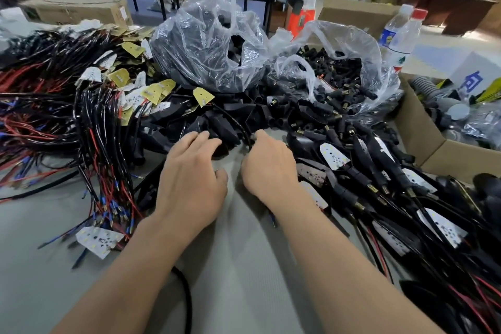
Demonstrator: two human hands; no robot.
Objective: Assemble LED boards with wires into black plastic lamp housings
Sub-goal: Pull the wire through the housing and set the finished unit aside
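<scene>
The heap of black housings (217,122) lies mid-table, right ahead of you. Your left hand (189,179) rests on its near edge, fingers stretched loosely forward over one housing, not gripping. Just right of that, your right hand (268,168) has its fingers curled in, pinching a black wire (238,125) that arcs up over the heap. Left of the heap lie LED boards (151,92) tangled with red and black leads (103,130). Behind it stand two clear plastic bags (206,43) of black parts. Right of it lie white boards (333,154) with connectors, then a cardboard box (423,138).
</scene>
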